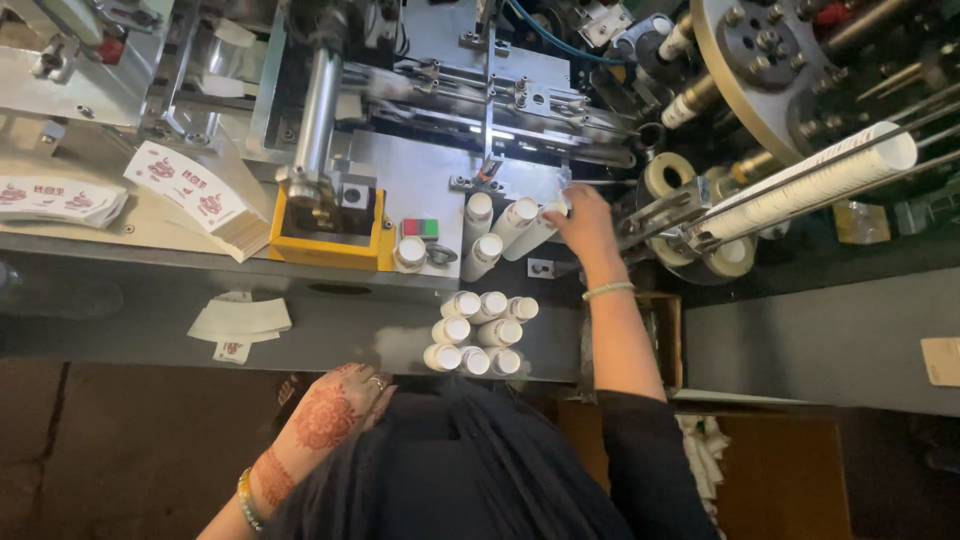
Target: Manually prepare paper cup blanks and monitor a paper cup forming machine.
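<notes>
Stacks of white paper cups [478, 345] lie bundled on the grey shelf [330, 325]. At one o'clock from them, the right hand [585, 232] grips another cup stack [527, 227]. At seven o'clock, the left hand [335, 405] rests loose, holding nothing.
</notes>
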